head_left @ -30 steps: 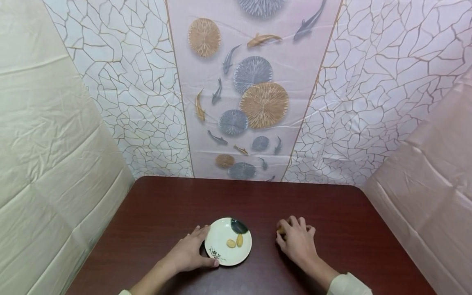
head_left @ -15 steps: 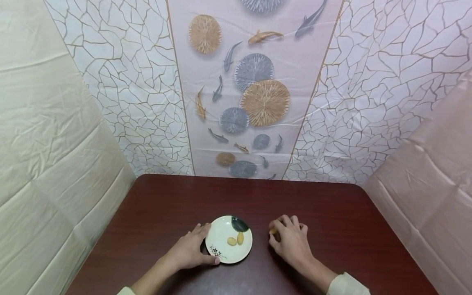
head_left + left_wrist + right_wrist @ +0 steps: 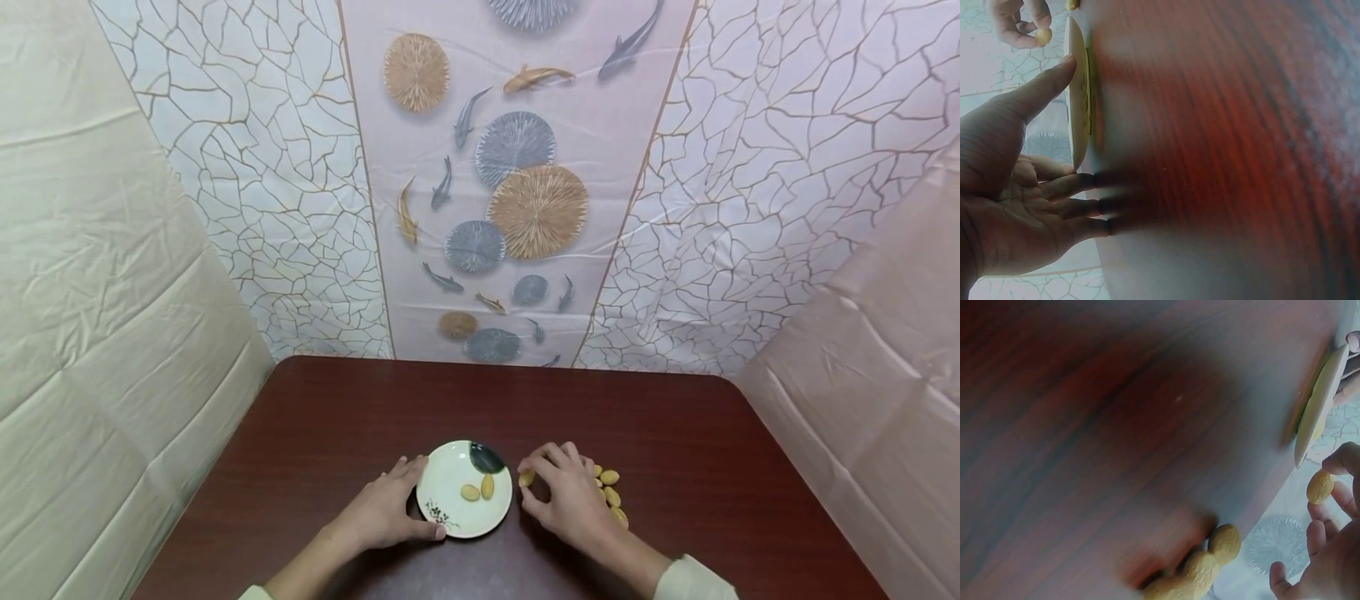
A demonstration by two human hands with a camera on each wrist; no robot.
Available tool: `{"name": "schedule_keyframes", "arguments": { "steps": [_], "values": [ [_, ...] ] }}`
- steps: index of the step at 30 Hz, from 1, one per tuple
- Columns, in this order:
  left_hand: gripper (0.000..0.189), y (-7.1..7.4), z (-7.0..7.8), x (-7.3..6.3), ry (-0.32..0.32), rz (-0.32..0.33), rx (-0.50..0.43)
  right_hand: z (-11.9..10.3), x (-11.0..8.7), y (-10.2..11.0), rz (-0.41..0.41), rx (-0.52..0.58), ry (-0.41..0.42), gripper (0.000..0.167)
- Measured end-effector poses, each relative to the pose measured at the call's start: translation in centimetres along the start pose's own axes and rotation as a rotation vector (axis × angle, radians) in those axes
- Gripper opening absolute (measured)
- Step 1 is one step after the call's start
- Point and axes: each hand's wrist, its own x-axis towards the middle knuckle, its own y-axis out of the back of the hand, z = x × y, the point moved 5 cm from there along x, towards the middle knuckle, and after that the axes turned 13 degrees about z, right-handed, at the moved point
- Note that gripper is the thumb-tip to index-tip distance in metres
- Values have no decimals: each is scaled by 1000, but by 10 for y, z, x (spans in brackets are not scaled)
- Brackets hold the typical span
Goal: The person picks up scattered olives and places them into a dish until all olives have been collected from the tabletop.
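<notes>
A white plate [image 3: 448, 473] with a dark green patch and a small plant print lies on the table. Two oval, yellow-brown nut-like pieces [image 3: 487, 486] are on it. My left hand [image 3: 382, 510] rests at the plate's left rim, thumb and forefinger touching the edge, fingers fairly straight in the left wrist view. Just right of the plate, my right hand [image 3: 576, 502] pinches another oval nut-like piece [image 3: 1320, 487], its surface rough and pitted, between thumb and fingertips. Several similar pieces [image 3: 612, 497] lie to the right of that hand, which partly hides them.
The dark red-brown table [image 3: 360, 408] has a faint wood grain. Patterned cloth [image 3: 480, 150] hangs behind its far edge, and plain cream cloth [image 3: 150, 333] stands along the left side, with more on the right.
My right hand has moved left toward the plate with the pinched nut-like piece, uncovering several pieces on the table behind it. The left hand and plate have stayed in place.
</notes>
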Motion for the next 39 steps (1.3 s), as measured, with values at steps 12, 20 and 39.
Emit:
{"name": "schedule_keyframes", "arguments": {
  "steps": [12,20,39],
  "values": [
    [123,-1,-2,0,5,3,4,-25,10,-12,-49,88,11,27],
    [122,-1,-1,1,0,1,-6,-35,17,-22,-61,105,28,28],
    [122,0,-2,0,34,1,16,-42,24,-43,-105,116,-3,31]
  ]
}}
